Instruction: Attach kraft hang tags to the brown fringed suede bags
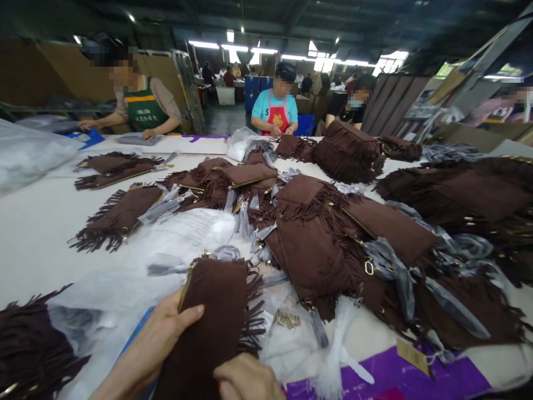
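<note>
A dark brown fringed pouch [216,300] with a gold zipper stands tilted at the bottom middle. My left hand [169,328] grips its zipper edge, the thumb lying across the front face. Low on the pouch's right side is my right hand [250,379], its fingers curled in against the pouch near the fringe; what they pinch, if anything, is hidden. Behind the pouch lies a clear plastic bag [187,228]. To the right, a heap of similar brown fringed pouches [312,250] spreads out, with plastic-wrapped straps [391,272] among them.
White fastener strings [339,350] and a tan tag [412,355] lie near a purple sheet [441,375]. More fringed pouches [37,339] sit at lower left. Across the table [33,233], co-workers handle goods, one in a green apron [145,108], one in a red apron [278,118].
</note>
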Demonstrator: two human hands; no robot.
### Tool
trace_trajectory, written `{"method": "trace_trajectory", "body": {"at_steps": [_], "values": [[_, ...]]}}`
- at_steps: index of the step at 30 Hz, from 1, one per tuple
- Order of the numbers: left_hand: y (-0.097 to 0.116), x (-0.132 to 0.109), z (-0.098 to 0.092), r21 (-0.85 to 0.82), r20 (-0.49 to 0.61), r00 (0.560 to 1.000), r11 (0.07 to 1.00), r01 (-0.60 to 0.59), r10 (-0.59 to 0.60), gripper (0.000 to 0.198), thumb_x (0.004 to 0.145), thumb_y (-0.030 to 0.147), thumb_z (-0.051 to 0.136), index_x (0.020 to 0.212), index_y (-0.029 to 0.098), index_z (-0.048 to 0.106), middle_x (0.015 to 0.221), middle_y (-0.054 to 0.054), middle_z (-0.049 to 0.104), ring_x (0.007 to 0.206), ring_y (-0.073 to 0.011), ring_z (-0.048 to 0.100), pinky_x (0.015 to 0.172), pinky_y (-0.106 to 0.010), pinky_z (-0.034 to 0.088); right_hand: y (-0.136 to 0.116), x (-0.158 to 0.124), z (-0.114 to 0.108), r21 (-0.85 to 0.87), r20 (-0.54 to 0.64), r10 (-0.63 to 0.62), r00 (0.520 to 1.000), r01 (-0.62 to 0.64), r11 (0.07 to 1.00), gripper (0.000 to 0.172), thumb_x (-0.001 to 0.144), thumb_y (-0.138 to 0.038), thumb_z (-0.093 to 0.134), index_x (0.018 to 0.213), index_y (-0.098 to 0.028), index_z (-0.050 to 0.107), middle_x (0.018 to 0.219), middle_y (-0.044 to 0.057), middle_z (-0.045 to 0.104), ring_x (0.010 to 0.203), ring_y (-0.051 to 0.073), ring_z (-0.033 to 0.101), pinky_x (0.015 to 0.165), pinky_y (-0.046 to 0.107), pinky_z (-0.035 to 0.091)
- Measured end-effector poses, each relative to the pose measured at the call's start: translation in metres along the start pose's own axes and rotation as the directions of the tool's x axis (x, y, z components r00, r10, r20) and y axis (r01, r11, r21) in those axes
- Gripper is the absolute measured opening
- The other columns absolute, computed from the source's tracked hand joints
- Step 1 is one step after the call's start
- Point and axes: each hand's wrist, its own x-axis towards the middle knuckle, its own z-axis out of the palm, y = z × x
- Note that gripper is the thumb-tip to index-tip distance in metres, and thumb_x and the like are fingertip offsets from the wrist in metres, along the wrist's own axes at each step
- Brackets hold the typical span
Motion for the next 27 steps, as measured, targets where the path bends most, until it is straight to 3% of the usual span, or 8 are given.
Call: {"method": "trace_trajectory", "body": {"at_steps": [2,4,6,9,12,15,20,27], "values": [[0.004,-0.015,-0.011,0.218,0.010,0.998,0.974,-0.058,0.058,0.054,0.064,0.038,0.064,0.113,0.015,0.055,0.100,-0.007,0.068,0.090,-0.0292,0.063,0.085,-0.039,0.049,0.021,-0.003,-0.023,-0.141,-0.052,0.011,0.999,-0.018,0.990,0.023,0.084,-0.021,0.039,0.090,-0.022,0.061,0.080,0.006,0.063,0.076,0.020,0.060,0.069,0.032,0.048],[-0.007,-0.022,-0.010,0.404,0.036,0.995,0.909,-0.100,0.093,0.054,0.063,0.040,0.063,0.112,0.017,0.058,0.109,-0.006,0.065,0.105,-0.0301,0.057,0.097,-0.037,0.041,0.051,-0.008,-0.047,-0.380,-0.148,0.054,0.988,-0.107,0.919,0.025,0.085,-0.014,0.034,0.088,-0.020,0.059,0.077,0.006,0.062,0.074,0.020,0.060,0.066,0.030,0.047],[-0.034,-0.021,0.002,0.512,0.081,0.992,0.850,-0.122,0.094,0.052,0.065,0.035,0.060,0.114,0.019,0.058,0.114,-0.005,0.063,0.111,-0.0292,0.053,0.100,-0.035,0.037,0.082,-0.014,-0.065,-0.590,-0.218,0.099,0.971,-0.212,0.779,0.024,0.084,-0.011,0.036,0.084,-0.020,0.058,0.076,0.006,0.062,0.074,0.021,0.060,0.064,0.030,0.046],[-0.090,-0.008,0.033,0.564,0.125,0.991,0.820,-0.103,0.038,0.052,0.063,0.019,0.052,0.114,0.017,0.058,0.105,-0.006,0.067,0.109,-0.0272,0.055,0.100,-0.034,0.037,0.115,-0.019,-0.073,-0.698,-0.253,0.145,0.956,-0.284,0.657,0.018,0.084,-0.015,0.043,0.075,-0.019,0.058,0.074,0.007,0.061,0.073,0.024,0.060,0.063,0.032,0.045],[-0.136,0.004,0.056,0.470,0.174,0.984,0.881,-0.052,-0.035,0.060,0.057,0.011,0.046,0.116,0.015,0.056,0.103,-0.003,0.068,0.104,-0.0245,0.057,0.094,-0.032,0.042,0.128,-0.017,-0.064,-0.680,-0.282,0.168,0.945,-0.320,0.660,0.017,0.084,-0.018,0.045,0.074,-0.018,0.058,0.076,0.009,0.061,0.076,0.026,0.059,0.066,0.034,0.043],[-0.156,0.008,0.059,0.371,0.205,0.978,0.928,-0.037,-0.043,0.062,0.055,0.010,0.045,0.116,0.014,0.056,0.103,-0.003,0.067,0.102,-0.0249,0.058,0.093,-0.032,0.043,0.134,-0.011,-0.056,-0.632,-0.324,0.202,0.924,-0.371,0.681,0.017,0.083,-0.015,0.044,0.075,-0.018,0.058,0.076,0.010,0.061,0.076,0.025,0.058,0.067,0.033,0.041],[-0.158,0.005,0.047,0.287,0.203,0.979,0.955,-0.073,0.014,0.053,0.059,0.015,0.050,0.111,0.014,0.060,0.105,-0.005,0.066,0.105,-0.0280,0.055,0.095,-0.036,0.041,0.137,-0.009,-0.060,-0.466,-0.327,0.281,0.902,-0.413,0.782,0.020,0.082,-0.016,0.041,0.069,-0.019,0.056,0.072,0.006,0.058,0.071,0.020,0.056,0.066,0.030,0.040],[-0.158,0.003,0.050,0.300,0.202,0.979,0.952,-0.065,0.004,0.054,0.061,0.016,0.053,0.115,0.015,0.058,0.102,-0.005,0.067,0.099,-0.0274,0.058,0.090,-0.034,0.043,0.127,-0.018,-0.076,-0.113,-0.136,0.450,0.883,-0.465,0.878,0.015,0.063,-0.014,0.052,0.049,-0.019,0.050,0.054,-0.004,0.048,0.054,0.013,0.049,0.051,0.021,0.036]]}}
